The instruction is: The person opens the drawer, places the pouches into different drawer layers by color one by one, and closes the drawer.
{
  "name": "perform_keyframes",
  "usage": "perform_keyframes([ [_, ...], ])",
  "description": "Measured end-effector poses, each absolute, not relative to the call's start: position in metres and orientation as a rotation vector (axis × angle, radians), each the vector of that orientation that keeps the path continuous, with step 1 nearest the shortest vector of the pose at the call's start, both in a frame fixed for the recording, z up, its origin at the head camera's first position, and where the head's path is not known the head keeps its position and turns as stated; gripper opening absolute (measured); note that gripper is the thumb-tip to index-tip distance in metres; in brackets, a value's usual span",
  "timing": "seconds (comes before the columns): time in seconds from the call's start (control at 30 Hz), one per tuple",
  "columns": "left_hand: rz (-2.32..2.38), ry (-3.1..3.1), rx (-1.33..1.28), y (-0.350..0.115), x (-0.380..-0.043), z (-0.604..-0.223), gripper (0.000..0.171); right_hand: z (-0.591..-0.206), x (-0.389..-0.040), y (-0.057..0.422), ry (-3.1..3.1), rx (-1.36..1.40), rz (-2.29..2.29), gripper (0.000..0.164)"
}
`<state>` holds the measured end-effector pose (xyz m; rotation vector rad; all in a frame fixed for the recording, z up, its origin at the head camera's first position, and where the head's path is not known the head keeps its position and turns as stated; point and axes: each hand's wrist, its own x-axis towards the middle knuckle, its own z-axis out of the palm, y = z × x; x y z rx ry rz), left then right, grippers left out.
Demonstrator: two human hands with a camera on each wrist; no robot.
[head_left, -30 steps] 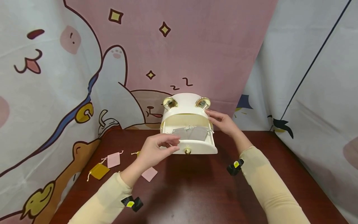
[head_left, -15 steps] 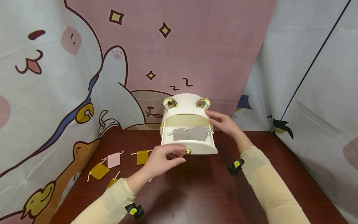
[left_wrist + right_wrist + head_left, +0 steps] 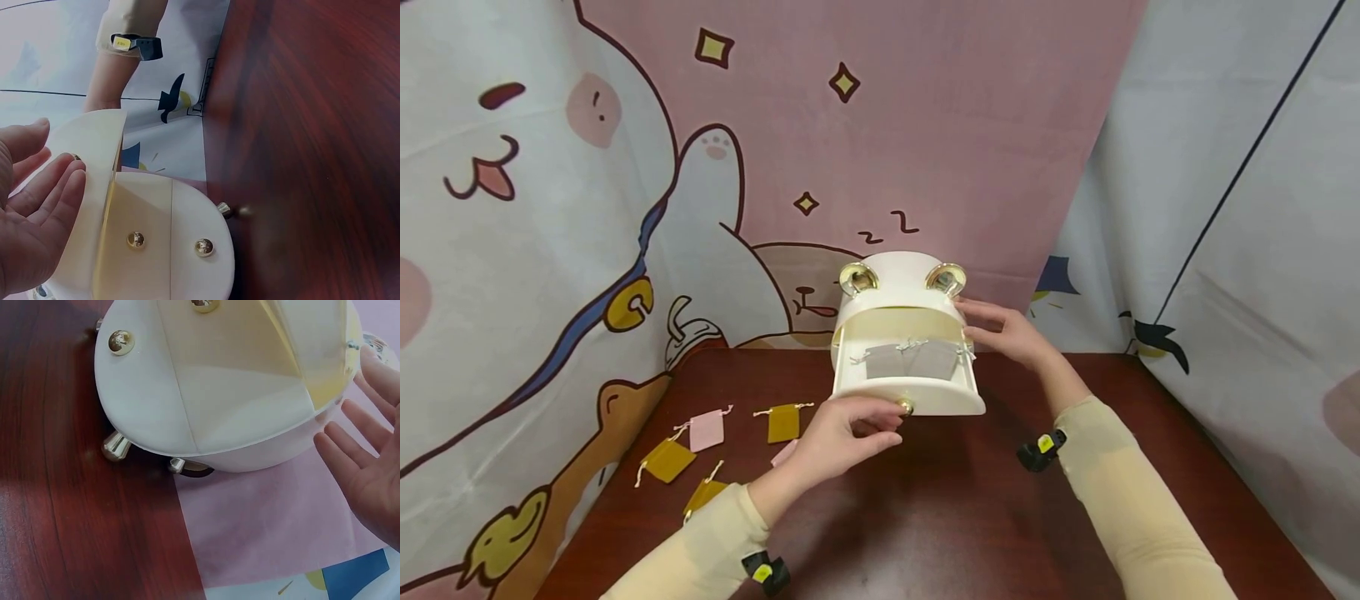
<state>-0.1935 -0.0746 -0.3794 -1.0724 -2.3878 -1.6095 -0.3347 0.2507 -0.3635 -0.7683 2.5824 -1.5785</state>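
Note:
A cream rounded jewelry box [image 3: 898, 279] with two gold ear-like trims stands at the back of the table. Its top drawer [image 3: 951, 400] is pulled out, and grey drawstring pouches [image 3: 910, 361] lie inside. My left hand [image 3: 850, 437] is at the drawer front, its fingertips on the gold knob [image 3: 907, 407] and the thumb apart below. In the left wrist view the knob is mostly behind the fingers. My right hand [image 3: 1007, 329], fingers extended, rests its fingertips against the box's right side. Two lower drawers with gold knobs [image 3: 136, 240] are closed.
Left of the box lie mustard pouches [image 3: 784, 423] and pink pouches [image 3: 707, 430] on the dark red wooden table [image 3: 985, 517]. One pink pouch [image 3: 785, 452] is partly behind my left hand. A printed cloth [image 3: 962, 125] hangs behind. Short metallic legs [image 3: 117, 446] support the box.
My left hand has moved right and down from above the drawer's left edge to the knob. The right hand stays by the box's side, and the drawer remains out.

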Motion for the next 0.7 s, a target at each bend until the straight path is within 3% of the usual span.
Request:
perform_keyframes([
  [0.7, -1.638, -2.301, -1.117, -0.069, -0.193, -0.385, 0.031, -0.365, -0.3, 0.251, 2.907, -0.903, -1.287, 0.023],
])
